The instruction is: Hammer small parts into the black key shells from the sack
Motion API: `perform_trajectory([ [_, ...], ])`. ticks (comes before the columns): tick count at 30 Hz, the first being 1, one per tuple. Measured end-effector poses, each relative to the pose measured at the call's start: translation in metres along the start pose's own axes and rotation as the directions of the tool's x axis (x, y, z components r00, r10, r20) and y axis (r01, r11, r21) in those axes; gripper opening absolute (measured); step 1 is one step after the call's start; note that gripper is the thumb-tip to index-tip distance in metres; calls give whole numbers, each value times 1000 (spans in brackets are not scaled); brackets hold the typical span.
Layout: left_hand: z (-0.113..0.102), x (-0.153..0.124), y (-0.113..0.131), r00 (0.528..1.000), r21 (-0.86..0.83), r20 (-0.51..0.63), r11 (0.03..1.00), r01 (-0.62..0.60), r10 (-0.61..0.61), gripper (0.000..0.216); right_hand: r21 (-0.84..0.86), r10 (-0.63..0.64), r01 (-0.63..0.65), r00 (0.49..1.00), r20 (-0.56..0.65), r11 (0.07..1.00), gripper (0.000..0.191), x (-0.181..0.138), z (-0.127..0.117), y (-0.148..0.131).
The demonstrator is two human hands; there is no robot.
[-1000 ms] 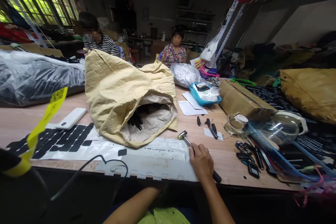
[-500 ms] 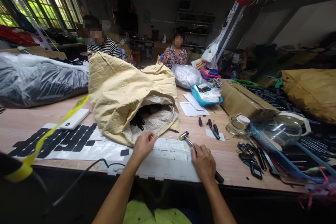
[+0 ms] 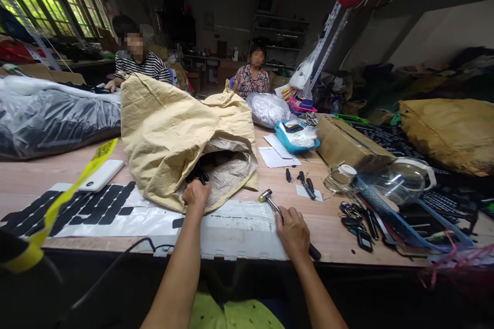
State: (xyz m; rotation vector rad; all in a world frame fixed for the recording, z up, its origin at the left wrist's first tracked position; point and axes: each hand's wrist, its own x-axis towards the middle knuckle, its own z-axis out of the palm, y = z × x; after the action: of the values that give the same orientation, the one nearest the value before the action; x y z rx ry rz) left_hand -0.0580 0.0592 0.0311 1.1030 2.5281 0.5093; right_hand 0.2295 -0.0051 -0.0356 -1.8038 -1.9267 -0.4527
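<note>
Tray [image 3: 297, 148], box [image 3: 343, 141] beyond; L fingers [image 3: 193, 192] at sack [image 3: 170, 131], grip unclear; R fingers [image 3: 286, 214] rnd hammer [image 3: 274, 204].

We see a tan, slumped cloth sack [image 3: 165, 128], matt and creased outside, with a silvery, rough, woven-looking lining [image 3: 236, 167]. The slender hammer with a black grip [image 3: 275, 205] shows a shiny metal head and shaft; its grip looks smooth and duller. Beneath, we find a pale, pinkish desk [image 3: 268, 180] with smooth wood grain, and a flat, greyish-white sheet [image 3: 243, 239], plastic-looking with a soft sheen. Matt black rounded patches [image 3: 110, 203] contrast with their glossy white backing [image 3: 137, 222]. The long brown box [image 3: 339, 139] is cardboard; the clear, rounded jug [image 3: 403, 180] gleams, glass or plastic, we cannot tell.
</note>
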Motion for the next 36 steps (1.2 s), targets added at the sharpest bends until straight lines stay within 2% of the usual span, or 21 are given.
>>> perform_trajectory([
  [5, 5, 4, -2, 1000, -23, -26, 1000, -14, 14, 36, 3, -19, 20, 1000, -13, 1000, 18, -1, 3, 2],
  [9, -3, -1, -5, 999, -27, -42, 999, -31, 30, 30, -1, -13, 13, 1000, -13, 1000, 19, -2, 7, 2],
  [12, -13, -17, -9, 983, -28, -124, 990, -139, 135, 28, 3, -24, 24, 999, -27, 1000, 20, -2, 8, 2],
  [14, -17, -31, -11, 949, -61, -136, 954, -293, 283, 24, 8, -25, 25, 999, -33, 1000, 21, -2, 6, 2],
  [15, -16, -37, -11, 924, -99, -103, 921, -377, 368, 21, 11, -21, 21, 999, -31, 1000, 21, -1, 5, 2],
  [18, -6, -53, -9, 810, -267, 83, 796, -543, 580, 14, 24, -1, 1, 1000, -12, 1000, 22, 0, 1, 0],
  [21, 13, -63, -9, 710, -330, 197, 727, -602, 677, 14, 28, 19, -20, 1000, 11, 999, 21, 1, -3, -2],
  [25, 30, -70, -8, 653, -281, 225, 690, -667, 723, 14, 30, 38, -40, 998, 51, 999, 19, 2, -4, -3],
  [27, 32, -72, -7, 643, -253, 234, 684, -684, 729, 14, 44, 42, -45, 996, 80, 998, 19, 3, -6, -2],
  [30, 30, -74, -3, 652, -232, 233, 692, -683, 721, 15, 119, 51, -67, 990, 133, 991, 20, 6, -10, 1],
  [33, 28, -76, 0, 675, -218, 221, 710, -670, 705, 17, 263, 94, -131, 984, 148, 956, 24, 10, -17, -1],
  [36, 29, -76, 2, 697, -207, 223, 732, -649, 682, 14, 456, 115, -145, 989, 94, 878, 30, 10, -26, -11],
])
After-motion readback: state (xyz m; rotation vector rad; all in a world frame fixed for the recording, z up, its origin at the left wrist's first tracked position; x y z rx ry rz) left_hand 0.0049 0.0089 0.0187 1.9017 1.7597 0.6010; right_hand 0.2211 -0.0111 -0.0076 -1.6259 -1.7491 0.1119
